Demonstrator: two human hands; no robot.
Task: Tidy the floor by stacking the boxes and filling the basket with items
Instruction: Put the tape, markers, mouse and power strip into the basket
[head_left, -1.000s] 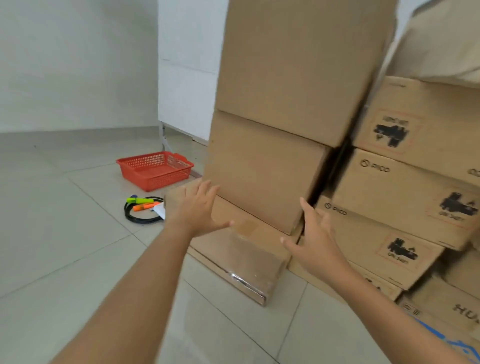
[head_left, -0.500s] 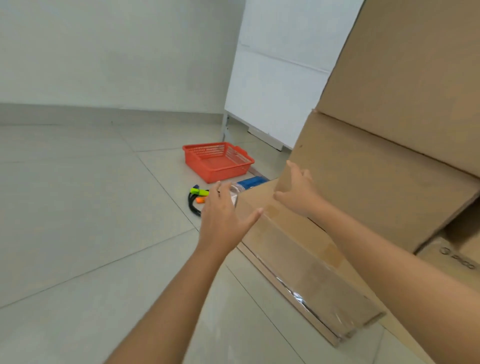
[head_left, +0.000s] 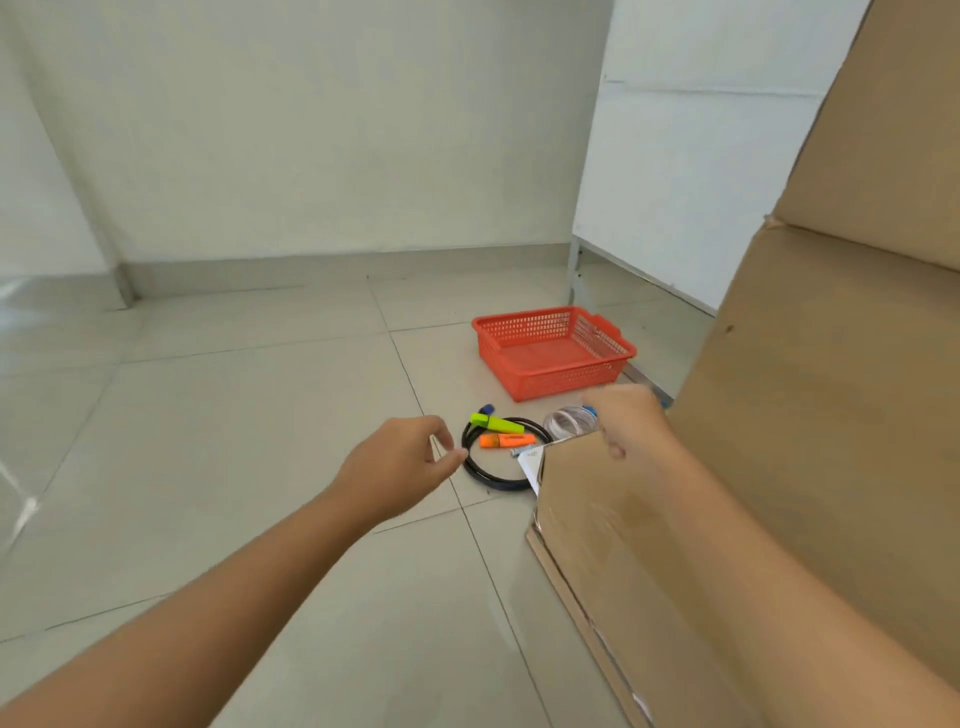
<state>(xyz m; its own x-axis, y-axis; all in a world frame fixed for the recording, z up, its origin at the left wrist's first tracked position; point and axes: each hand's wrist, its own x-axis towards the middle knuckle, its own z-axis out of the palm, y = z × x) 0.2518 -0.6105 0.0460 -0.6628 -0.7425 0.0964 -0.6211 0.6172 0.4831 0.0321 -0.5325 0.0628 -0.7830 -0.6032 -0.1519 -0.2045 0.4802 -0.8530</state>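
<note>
A: Basket (head_left: 551, 353) sits on the tiles past the stacked boxes (head_left: 831, 395), nothing showing inside it. Where to start?

B: With the loose things just this side of it: green marker (head_left: 497, 423), orange marker (head_left: 506, 441), both lying across the black cable coil (head_left: 493, 457). The left hand (head_left: 400, 465) hovers beside the coil, fingers loosely curled, holding nothing.

A: And the right hand (head_left: 631, 423)?

B: Over the low box's (head_left: 623, 519) far corner; whether it grips, I cannot tell. Pick the markers off first, then lift the coil whole.
</note>
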